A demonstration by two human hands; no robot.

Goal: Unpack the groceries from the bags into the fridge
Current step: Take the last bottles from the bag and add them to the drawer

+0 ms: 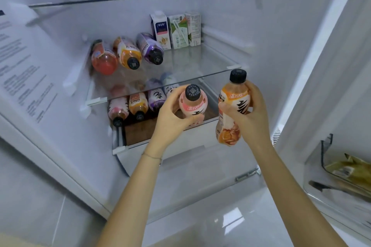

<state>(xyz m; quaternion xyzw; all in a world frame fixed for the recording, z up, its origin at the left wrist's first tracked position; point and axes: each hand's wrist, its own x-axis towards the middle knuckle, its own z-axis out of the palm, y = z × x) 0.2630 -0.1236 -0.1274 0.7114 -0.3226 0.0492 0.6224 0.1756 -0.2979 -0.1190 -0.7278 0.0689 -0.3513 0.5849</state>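
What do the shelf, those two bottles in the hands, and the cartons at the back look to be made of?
Shelf: likely clear glass; lower bottles show through it.
Pink bottle and orange bottle: seemingly clear plastic with glossy printed sleeves and black caps; the drink's colour shows through.
Cartons: probably coated paperboard; boxy, printed, one with a wrapped straw.

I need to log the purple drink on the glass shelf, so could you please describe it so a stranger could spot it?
Find the middle glass shelf in the fridge, where three bottles lie on their sides at the left. The purple bottle is the rightmost, next to the cartons. Its neighbours are orange and red.
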